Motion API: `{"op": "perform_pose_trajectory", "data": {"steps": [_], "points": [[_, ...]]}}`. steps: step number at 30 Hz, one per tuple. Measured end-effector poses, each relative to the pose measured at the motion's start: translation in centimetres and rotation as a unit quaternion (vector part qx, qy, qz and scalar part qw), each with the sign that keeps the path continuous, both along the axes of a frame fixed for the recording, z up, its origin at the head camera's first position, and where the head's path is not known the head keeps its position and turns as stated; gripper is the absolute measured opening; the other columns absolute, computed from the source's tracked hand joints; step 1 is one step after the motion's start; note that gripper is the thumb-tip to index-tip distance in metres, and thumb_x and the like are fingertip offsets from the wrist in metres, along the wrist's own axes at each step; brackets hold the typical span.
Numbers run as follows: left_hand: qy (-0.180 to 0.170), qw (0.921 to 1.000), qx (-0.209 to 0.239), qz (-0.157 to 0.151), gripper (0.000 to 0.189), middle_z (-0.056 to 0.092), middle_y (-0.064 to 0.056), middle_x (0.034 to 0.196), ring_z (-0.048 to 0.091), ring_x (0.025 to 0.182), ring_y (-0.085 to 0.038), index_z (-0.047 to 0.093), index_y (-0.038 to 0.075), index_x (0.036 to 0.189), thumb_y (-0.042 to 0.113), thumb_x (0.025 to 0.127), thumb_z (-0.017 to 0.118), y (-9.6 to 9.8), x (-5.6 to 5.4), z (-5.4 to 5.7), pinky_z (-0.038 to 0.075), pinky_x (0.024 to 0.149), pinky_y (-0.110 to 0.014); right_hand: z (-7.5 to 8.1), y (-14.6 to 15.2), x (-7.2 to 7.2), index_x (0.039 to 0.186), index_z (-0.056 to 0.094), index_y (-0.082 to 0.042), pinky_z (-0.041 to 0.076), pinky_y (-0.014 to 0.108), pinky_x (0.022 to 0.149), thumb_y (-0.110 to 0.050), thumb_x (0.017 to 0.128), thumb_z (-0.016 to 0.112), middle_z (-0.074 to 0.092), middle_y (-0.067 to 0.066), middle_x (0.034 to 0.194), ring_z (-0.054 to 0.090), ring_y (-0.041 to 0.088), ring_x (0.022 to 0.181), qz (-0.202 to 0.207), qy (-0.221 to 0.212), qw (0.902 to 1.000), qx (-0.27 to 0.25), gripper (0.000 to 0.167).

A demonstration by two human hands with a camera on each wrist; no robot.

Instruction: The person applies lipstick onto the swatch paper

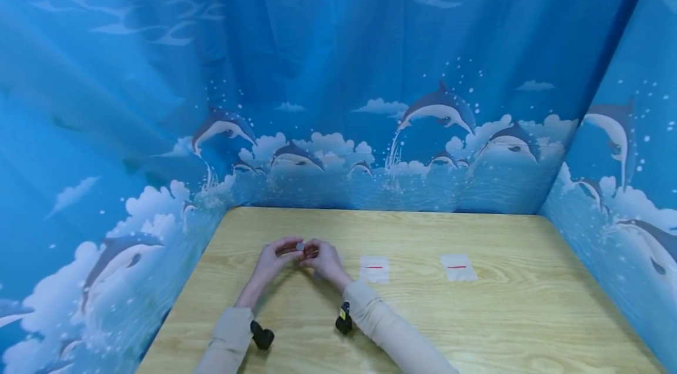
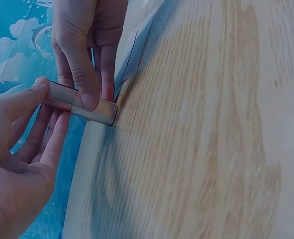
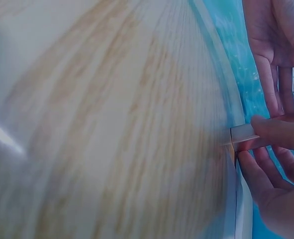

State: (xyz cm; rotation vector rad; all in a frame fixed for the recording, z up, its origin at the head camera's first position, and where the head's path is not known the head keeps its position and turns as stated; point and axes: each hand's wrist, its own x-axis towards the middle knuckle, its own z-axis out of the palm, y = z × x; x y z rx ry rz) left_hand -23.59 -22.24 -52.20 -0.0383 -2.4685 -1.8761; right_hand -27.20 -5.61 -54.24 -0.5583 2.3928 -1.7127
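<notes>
Both hands hold a small, shiny pinkish-silver lipstick tube (image 2: pixel 101 109) above the far left part of the table. It is boxy, with a seam across its middle. My left hand (image 1: pixel 272 260) grips one end between thumb and fingers, and my right hand (image 1: pixel 324 260) pinches the other. In the left wrist view, the left thumb lies at the tube's end while the right thumb presses on its side. From the right wrist, the tube (image 3: pixel 244 135) shows its flat end, and fingers cover part of it.
On the wooden table (image 1: pixel 508 315), two white paper squares (image 1: pixel 374 276) (image 1: pixel 459 274) with red lines lie right of the hands. Another paper is partly hidden by the right hand. A blue dolphin-print curtain (image 1: pixel 338 97) stands behind and at the sides.
</notes>
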Motion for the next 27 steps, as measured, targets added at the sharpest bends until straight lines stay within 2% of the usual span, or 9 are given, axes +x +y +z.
{"op": "perform_pose_trajectory", "data": {"steps": [10, 16, 20, 27], "points": [[-0.003, 1.0000, 0.002, -0.001, 0.041, 0.068, -0.018, 0.128, 0.061, 0.123, -0.035, 0.066, 0.005, 0.131, 0.012, 0.092, 0.076, -0.2, -0.1, -0.1, 0.051, 0.104, -0.046, 0.1, 0.1, -0.1, 0.106, 0.071, 0.002, 0.060, 0.030, 0.084, 0.009, 0.078, 0.081, 0.074, 0.015, 0.101, 0.072, 0.027, 0.094, -0.006, -0.003, 0.9999, -0.008, 0.031], [0.007, 0.9998, 0.015, 0.013, 0.044, 0.066, -0.015, 0.132, 0.062, 0.123, -0.030, 0.065, 0.007, 0.134, 0.026, 0.095, 0.074, -0.4, -0.2, -0.2, 0.053, 0.102, -0.039, 0.5, 0.9, 0.0, 0.114, 0.070, 0.000, 0.059, 0.035, 0.091, 0.009, 0.078, 0.080, 0.073, 0.016, 0.109, 0.070, 0.031, 0.101, -0.010, -0.015, 0.9997, -0.016, 0.038], [0.012, 0.9995, 0.002, 0.028, 0.045, 0.065, -0.014, 0.134, 0.060, 0.125, -0.028, 0.064, 0.007, 0.135, 0.034, 0.099, 0.067, -0.4, -0.2, -0.4, 0.054, 0.101, -0.036, 1.1, 2.2, 0.1, 0.121, 0.068, 0.002, 0.058, 0.040, 0.094, 0.009, 0.081, 0.078, 0.070, 0.022, 0.118, 0.068, 0.037, 0.107, -0.007, -0.017, 0.9995, -0.025, 0.042], [0.035, 0.9972, -0.036, 0.056, 0.052, 0.055, -0.021, 0.144, 0.052, 0.133, -0.036, 0.052, 0.000, 0.144, 0.034, 0.104, 0.058, -0.7, 0.7, 0.0, 0.045, 0.111, -0.047, 2.4, 5.7, 0.3, 0.128, 0.065, 0.001, 0.056, 0.043, 0.097, 0.003, 0.091, 0.072, 0.066, 0.022, 0.126, 0.064, 0.039, 0.115, -0.010, 0.001, 0.9994, -0.034, 0.039]]}}
